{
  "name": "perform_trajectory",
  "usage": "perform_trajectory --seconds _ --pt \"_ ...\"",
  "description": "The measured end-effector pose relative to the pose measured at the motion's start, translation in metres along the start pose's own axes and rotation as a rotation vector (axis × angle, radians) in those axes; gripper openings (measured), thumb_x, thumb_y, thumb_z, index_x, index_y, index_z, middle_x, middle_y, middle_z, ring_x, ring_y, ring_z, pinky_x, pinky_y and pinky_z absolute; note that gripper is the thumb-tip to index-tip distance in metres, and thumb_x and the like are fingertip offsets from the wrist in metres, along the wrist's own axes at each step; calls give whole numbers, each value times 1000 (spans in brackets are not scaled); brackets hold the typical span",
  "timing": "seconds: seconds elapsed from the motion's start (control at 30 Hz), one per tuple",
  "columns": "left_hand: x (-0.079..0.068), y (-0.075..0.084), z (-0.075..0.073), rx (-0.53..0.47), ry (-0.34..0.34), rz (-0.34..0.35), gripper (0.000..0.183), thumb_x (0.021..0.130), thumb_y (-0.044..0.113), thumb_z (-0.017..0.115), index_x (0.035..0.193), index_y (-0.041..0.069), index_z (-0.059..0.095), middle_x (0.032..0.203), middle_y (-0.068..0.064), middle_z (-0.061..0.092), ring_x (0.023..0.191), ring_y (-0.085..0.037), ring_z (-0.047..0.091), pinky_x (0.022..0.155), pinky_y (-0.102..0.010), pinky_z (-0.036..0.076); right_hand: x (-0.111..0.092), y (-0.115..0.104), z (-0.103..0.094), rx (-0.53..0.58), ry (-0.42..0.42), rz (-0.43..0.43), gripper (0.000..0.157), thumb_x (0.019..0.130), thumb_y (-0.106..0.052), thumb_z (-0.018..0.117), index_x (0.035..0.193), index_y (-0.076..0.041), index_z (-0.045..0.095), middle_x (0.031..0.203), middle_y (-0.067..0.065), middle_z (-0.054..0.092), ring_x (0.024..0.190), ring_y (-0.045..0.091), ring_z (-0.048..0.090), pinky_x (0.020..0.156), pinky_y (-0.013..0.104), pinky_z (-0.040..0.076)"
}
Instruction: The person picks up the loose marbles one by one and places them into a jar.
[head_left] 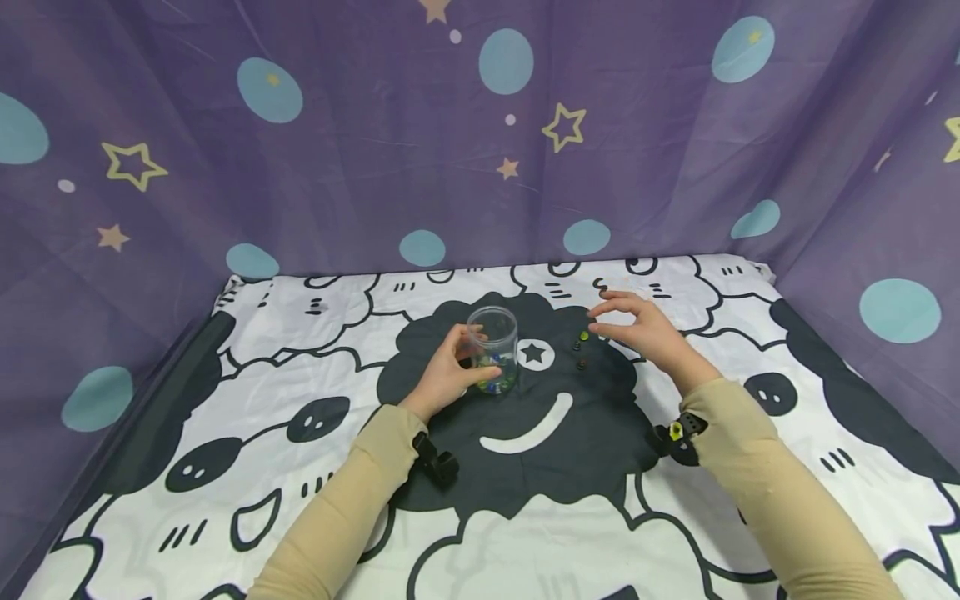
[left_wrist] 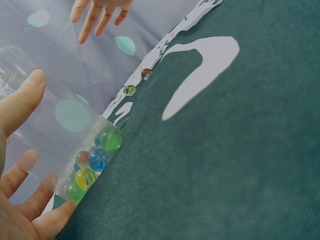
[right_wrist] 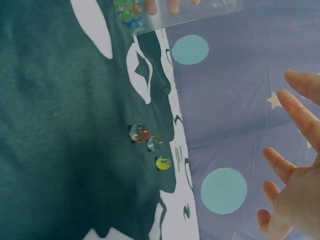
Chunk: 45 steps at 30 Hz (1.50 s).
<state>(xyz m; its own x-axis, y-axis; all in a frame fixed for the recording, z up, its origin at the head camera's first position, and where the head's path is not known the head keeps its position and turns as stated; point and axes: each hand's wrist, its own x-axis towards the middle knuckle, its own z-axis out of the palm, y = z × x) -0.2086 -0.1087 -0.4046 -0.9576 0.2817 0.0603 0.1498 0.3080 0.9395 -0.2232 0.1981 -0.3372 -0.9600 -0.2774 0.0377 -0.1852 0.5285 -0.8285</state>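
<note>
My left hand grips a clear plastic jar round its side, thumb on the near face and fingers behind. Several glass marbles in green, blue, yellow and orange lie at the bottom of the jar. To the right, my right hand hovers with fingers spread and nothing between them. Just left of its fingertips, three loose marbles sit on the dark cloth: a yellow marble, a clear bluish marble and an orange-streaked marble.
A white cloth with black cartoon drawings covers the table, a dark cloud shape printed in its middle. Behind it hangs a purple curtain with stars and blue dots. Each wrist wears a small black camera.
</note>
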Motion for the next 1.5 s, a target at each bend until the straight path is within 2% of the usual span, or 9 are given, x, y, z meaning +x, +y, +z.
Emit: perform_trajectory --seconds 0.13,0.23,0.27,0.37,0.47,0.87,1.1,1.33,1.5 --pt "0 2 -1 -4 -12 -11 69 83 13 74 140 6 35 137 -13 45 129 -32 44 100 -45 46 0 6 4 13 -13 27 36 89 -23 67 117 0 63 151 16 32 142 37 19 110 61 27" --pt "-6 16 -1 3 -19 -11 65 85 11 72 138 4 36 136 -16 45 129 -34 44 100 -44 46 1 14 8 20 -18 37 37 89 -22 67 117 1 63 150 17 32 142 39 19 110 62 25" --pt "-6 16 -1 1 -21 -13 65 85 10 72 139 4 36 137 -16 44 129 -34 44 100 -44 46 1 16 10 21 -18 41 36 89 -21 67 117 1 63 150 17 32 142 39 19 111 63 24" --pt "-6 13 -1 2 -15 1 65 84 12 73 139 6 36 136 -15 45 128 -34 45 99 -44 47 2 23 14 30 -10 45 36 88 -21 67 116 1 63 149 19 33 142 39 20 112 63 21" --pt "1 -1 -1 -1 -7 8 68 83 15 74 140 10 37 135 -12 46 128 -32 45 99 -43 47 4 28 18 41 -7 61 36 88 -21 68 115 2 64 149 21 33 141 40 20 113 62 20" --pt "1 -2 1 1 7 14 67 82 17 76 138 8 39 133 -7 48 125 -29 48 98 -42 47 5 47 33 74 -4 75 34 87 -17 68 114 4 64 146 27 34 139 43 25 114 59 20" --pt "-2 -2 1 22 18 63 68 81 26 77 134 7 40 130 -8 49 122 -31 49 95 -42 49 5 49 36 73 -18 96 36 87 -16 68 116 5 63 147 26 34 140 43 23 115 60 19" --pt "1 -2 1 6 9 17 62 82 18 76 132 9 42 136 -9 46 127 -30 47 99 -42 47 5 49 38 44 -26 112 35 86 -17 69 115 3 64 146 25 35 139 42 25 114 59 21" --pt "1 -3 1 10 13 12 59 82 17 75 131 10 43 135 -7 46 126 -28 47 98 -41 48 6 52 41 39 -19 109 34 84 -16 71 112 3 65 144 26 38 137 42 28 114 57 23"
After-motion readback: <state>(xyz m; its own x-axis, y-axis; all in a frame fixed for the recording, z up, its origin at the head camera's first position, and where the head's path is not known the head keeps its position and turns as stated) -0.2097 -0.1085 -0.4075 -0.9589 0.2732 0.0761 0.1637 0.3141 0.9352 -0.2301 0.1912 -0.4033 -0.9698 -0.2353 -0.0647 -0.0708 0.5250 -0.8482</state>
